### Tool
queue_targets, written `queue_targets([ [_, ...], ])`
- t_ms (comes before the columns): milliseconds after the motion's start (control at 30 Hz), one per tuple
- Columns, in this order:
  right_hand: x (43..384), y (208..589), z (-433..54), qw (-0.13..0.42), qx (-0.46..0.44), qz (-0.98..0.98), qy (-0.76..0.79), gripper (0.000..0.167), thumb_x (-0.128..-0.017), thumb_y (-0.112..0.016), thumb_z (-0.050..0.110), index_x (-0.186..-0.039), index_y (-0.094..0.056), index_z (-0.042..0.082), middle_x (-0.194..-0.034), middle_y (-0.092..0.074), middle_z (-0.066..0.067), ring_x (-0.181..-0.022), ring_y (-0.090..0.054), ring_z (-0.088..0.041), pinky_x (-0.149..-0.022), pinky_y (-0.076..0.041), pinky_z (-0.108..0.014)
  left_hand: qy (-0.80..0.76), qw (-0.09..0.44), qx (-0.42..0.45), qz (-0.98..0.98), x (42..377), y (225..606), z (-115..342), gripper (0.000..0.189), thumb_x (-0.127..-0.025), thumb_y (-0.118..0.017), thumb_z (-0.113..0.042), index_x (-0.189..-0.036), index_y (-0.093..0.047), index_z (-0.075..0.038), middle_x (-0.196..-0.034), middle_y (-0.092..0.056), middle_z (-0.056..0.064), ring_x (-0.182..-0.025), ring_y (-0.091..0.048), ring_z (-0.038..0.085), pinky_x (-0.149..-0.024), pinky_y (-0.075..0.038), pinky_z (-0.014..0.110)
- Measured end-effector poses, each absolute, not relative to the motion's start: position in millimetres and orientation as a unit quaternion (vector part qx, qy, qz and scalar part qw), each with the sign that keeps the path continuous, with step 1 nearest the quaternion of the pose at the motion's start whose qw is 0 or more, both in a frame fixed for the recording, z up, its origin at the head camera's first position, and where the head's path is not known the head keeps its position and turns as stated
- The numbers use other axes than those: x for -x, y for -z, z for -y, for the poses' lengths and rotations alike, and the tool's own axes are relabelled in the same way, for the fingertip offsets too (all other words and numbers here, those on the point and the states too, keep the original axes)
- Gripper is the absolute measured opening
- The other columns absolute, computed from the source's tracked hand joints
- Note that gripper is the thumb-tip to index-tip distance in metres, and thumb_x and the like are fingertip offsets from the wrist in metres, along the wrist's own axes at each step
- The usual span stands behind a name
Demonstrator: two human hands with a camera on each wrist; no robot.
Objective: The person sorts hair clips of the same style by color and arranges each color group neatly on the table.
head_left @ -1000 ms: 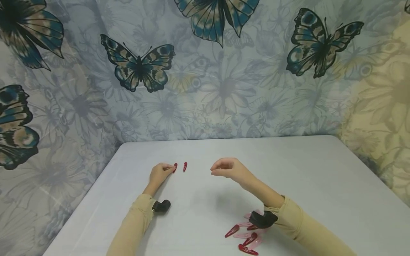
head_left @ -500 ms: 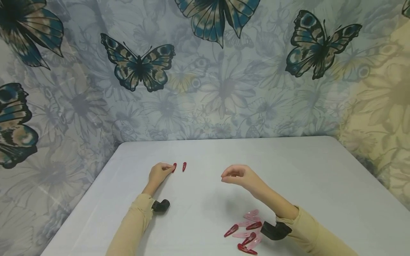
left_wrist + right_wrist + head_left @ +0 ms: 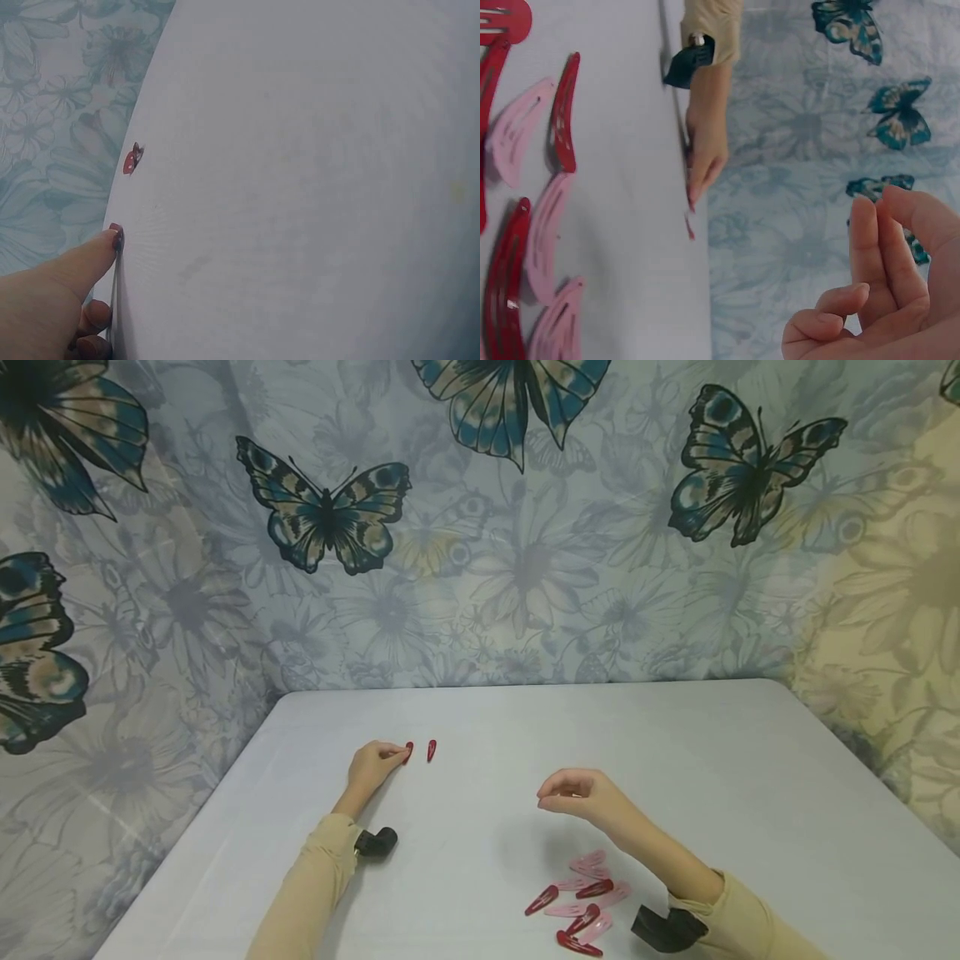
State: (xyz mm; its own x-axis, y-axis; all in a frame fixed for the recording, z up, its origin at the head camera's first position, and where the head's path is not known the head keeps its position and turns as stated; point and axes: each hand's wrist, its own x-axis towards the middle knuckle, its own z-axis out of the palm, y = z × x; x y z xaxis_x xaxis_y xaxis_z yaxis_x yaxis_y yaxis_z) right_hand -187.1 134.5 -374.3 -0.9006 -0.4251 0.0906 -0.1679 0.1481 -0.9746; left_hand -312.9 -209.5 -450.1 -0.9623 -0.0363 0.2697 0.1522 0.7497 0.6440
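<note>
At the far left of the table my left hand pinches a red snap hair clip at its fingertips, the clip's end against the tabletop. A second red hair clip lies just right of it, apart from the fingers; the left wrist view shows it as a small red clip. My right hand hovers over the table with fingers loosely bent and nothing between them. In the right wrist view the right hand has its thumb tip close to the index fingertip.
Below the right hand lies a loose pile of red hair clips and pink hair clips, some overlapping. The white table ends at a back edge against a butterfly-patterned wall covering.
My right hand has drawn back toward the right and nearer to me, uncovering more of the clip pile. The left hand stays in place at its clip.
</note>
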Motion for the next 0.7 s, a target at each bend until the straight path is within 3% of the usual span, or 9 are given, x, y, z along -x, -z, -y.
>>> queue_targets([
  [167,179,384,-136,0.109,0.193,-0.765,0.604,0.017,-0.082,-0.065,0.017,-0.089,-0.064,0.001,-0.088,-0.06,-0.009,-0.077,-0.053,-0.021,-0.074,-0.041,-0.045,0.353,0.137,0.031,0.925,311,452,210,0.018,-0.078,-0.07,-0.023,-0.083,-0.072,-0.006,-0.079,-0.06,0.005,-0.071,-0.052,0.02,-0.066,-0.04,0.036],
  [300,175,391,-137,0.104,0.199,-0.783,0.58,0.021,-0.082,-0.065,0.017,-0.09,-0.064,-0.002,-0.087,-0.061,-0.006,-0.072,-0.048,-0.016,-0.065,-0.042,-0.033,0.361,0.132,0.033,0.922,311,452,211,0.019,-0.078,-0.07,-0.024,-0.084,-0.072,-0.006,-0.081,-0.061,0.007,-0.074,-0.054,0.023,-0.068,-0.04,0.038],
  [533,174,409,-136,0.092,0.265,-0.793,0.541,0.013,-0.08,-0.067,0.012,-0.085,-0.066,0.0,-0.081,-0.063,0.0,-0.068,-0.045,-0.009,-0.058,-0.034,-0.024,0.366,0.159,0.054,0.915,314,452,217,0.027,-0.076,-0.069,-0.04,-0.079,-0.074,-0.013,-0.076,-0.059,0.004,-0.07,-0.053,0.021,-0.062,-0.04,0.034],
  [700,171,422,-135,0.106,0.283,-0.811,0.502,0.009,-0.078,-0.069,0.016,-0.08,-0.067,0.008,-0.077,-0.062,0.007,-0.059,-0.039,-0.005,-0.056,-0.035,-0.023,0.372,0.138,0.049,0.916,316,453,214,0.02,-0.078,-0.07,-0.027,-0.082,-0.073,-0.008,-0.078,-0.06,0.006,-0.072,-0.053,0.023,-0.065,-0.04,0.037],
])
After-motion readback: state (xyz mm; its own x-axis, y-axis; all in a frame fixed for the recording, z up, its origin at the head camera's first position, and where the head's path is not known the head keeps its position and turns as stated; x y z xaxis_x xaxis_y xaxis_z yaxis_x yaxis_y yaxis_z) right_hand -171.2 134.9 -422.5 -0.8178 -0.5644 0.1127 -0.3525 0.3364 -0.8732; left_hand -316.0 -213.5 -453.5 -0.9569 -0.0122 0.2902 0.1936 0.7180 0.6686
